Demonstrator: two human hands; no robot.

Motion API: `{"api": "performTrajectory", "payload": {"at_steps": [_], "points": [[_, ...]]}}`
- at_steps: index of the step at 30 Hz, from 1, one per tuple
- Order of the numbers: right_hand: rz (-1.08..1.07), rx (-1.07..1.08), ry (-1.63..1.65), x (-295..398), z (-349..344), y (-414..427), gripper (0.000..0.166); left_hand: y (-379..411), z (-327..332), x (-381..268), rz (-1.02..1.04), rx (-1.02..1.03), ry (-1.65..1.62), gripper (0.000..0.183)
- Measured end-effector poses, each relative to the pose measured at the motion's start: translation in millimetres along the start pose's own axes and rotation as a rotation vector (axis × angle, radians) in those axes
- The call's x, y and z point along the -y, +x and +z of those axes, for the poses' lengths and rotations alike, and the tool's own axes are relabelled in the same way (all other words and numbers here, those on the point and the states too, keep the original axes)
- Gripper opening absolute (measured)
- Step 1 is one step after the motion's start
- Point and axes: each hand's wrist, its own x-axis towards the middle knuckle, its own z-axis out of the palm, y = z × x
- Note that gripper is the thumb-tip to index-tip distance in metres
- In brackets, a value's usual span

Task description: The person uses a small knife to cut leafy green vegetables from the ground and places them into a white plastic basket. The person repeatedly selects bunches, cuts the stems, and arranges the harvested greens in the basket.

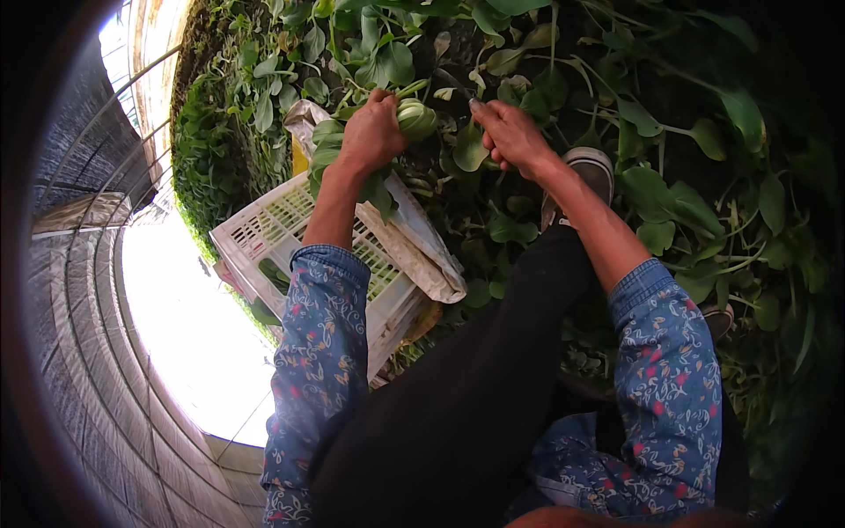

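My left hand (375,132) grips a leafy green vegetable that looks like bok choy (417,120). Its pale, bulging base faces right, and its leaves trail beneath my wrist over a white slatted plastic crate (254,231). To the right, my right hand (511,132) is closed around the handle of a harvesting knife or sickle, with the thumb laid along it. A thin dark curved blade (454,82) reaches up and left from that fist, partly lost against the soil. The two hands are apart, and the blade does not visibly touch the held vegetable.
Dirty whitish sheeting (422,254) hangs over the crate's right side. Leafy plants (667,198) grow densely ahead and to the right, around my shoe (587,175). Smaller greens (264,86) fill the upper left. Curved greenhouse ribs (99,310) rise at far left.
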Motion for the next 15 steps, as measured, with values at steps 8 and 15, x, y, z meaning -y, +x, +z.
{"api": "performTrajectory", "payload": {"at_steps": [8, 15], "points": [[-0.064, -0.002, -0.111, -4, 8, 18, 0.036, -4, 0, 5, 0.002, 0.008, -0.085, 0.036], [0.006, 0.052, -0.116, 7, -2, 17, 0.039, -14, -26, 5, -0.175, 0.119, -0.587, 0.042]]}}
